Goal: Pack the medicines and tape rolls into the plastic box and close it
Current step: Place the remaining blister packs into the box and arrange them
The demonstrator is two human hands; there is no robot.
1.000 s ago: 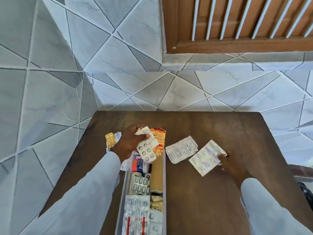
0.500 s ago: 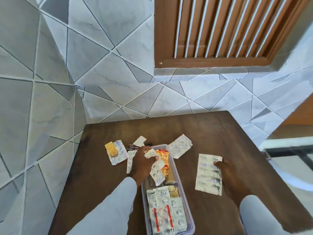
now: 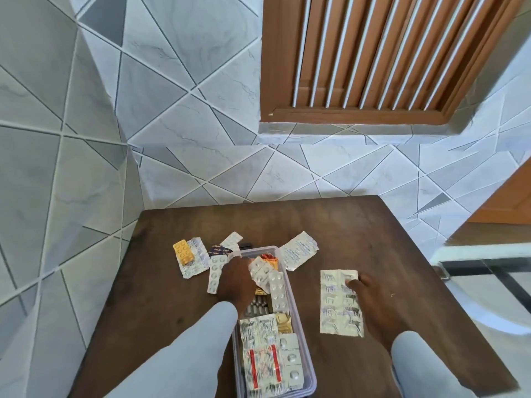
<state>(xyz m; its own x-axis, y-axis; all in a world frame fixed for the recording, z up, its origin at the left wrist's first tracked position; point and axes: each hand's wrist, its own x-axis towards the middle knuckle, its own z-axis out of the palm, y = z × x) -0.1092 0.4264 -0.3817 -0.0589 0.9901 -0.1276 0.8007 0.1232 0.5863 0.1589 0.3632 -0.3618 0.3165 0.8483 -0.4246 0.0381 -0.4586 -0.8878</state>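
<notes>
A clear plastic box (image 3: 308,366) stands open on the brown table (image 3: 359,234), holding several blister strips. My left hand (image 3: 234,282) is over the box's far end and grips white blister strips (image 3: 265,272) that hang into the box. My right hand (image 3: 373,300) lies on the table right of the box, its fingers on a large silver strip (image 3: 339,303) that lies flat. Loose on the table are an orange blister pack (image 3: 183,251), a white blister strip (image 3: 215,274) and a crumpled white strip (image 3: 297,252). I see no tape roll or lid.
The table stands in a corner of grey tiled walls (image 3: 86,139). A brown louvred window (image 3: 373,53) is above. A white and black frame (image 3: 482,262) stands off the table's right edge. Bare wood lies at the table's far side and to the right.
My left hand has brought the white strips from beyond the box down over its far end. My right hand has pulled the silver strip nearer and turned it upright. The camera tilted.
</notes>
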